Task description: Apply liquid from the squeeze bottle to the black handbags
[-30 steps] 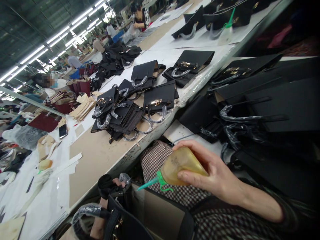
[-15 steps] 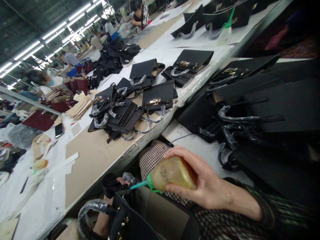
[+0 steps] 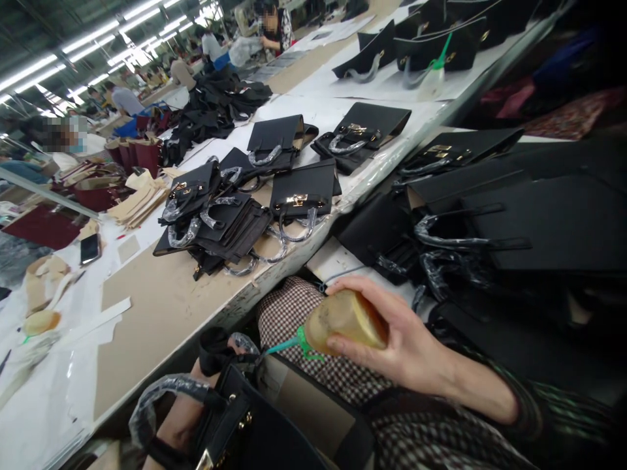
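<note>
My right hand (image 3: 392, 333) is wrapped round a yellowish squeeze bottle (image 3: 337, 323) with a green collar and a thin teal nozzle (image 3: 281, 346). The bottle lies tilted, and its nozzle tip is at the upper edge of a black handbag (image 3: 264, 424) on my lap. This bag has gold-coloured hardware and a plastic-wrapped handle (image 3: 171, 391). My left hand (image 3: 237, 345) grips the bag's edge near a black strap; most of that hand is hidden behind the strap and bag.
Several black handbags (image 3: 298, 189) lie on the long worktable (image 3: 147, 320) ahead. More black bags (image 3: 548, 209) are piled at my right. A phone (image 3: 90, 249), another glue-coloured bottle (image 3: 42, 322) and a clear bottle with a green nozzle (image 3: 432, 83) stand or lie on the table. People work farther back.
The view has shifted slightly, so the table things appear farther left. The bottle has moved a little right and up in view, its nozzle still at the bag's edge.
</note>
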Demonstrator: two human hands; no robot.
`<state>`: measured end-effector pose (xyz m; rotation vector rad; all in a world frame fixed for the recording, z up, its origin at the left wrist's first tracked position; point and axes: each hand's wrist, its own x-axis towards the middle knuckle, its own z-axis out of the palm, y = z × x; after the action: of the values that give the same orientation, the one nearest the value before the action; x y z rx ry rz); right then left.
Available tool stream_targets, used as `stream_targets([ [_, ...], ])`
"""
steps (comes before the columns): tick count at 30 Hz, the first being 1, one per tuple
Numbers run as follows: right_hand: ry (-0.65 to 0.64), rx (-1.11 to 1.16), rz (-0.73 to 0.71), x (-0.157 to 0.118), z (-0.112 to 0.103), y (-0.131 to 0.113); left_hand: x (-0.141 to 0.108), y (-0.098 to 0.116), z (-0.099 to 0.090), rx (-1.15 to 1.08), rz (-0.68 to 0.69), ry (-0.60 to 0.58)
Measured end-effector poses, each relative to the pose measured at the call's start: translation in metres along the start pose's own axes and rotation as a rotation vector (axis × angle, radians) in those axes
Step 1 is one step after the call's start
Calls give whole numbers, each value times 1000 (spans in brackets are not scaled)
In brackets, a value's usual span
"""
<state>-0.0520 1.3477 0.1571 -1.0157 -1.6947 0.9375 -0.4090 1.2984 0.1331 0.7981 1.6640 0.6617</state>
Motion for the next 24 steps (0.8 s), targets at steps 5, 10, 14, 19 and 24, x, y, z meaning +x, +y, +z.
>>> stream_targets([
  [5,-135,38,320,17,-15,12,26,16,20,89,-4,-165],
  [10,-249,-51,438,31,-16,33,47,9,39,195,-6,-233],
  [14,-276,-85,389,34,-9,47,48,10,43,233,21,-308],
  [19,-270,-130,227,33,0,58,45,17,45,201,-12,-336],
  [24,-283,-193,144,31,4,59,46,17,45,220,10,-336],
])
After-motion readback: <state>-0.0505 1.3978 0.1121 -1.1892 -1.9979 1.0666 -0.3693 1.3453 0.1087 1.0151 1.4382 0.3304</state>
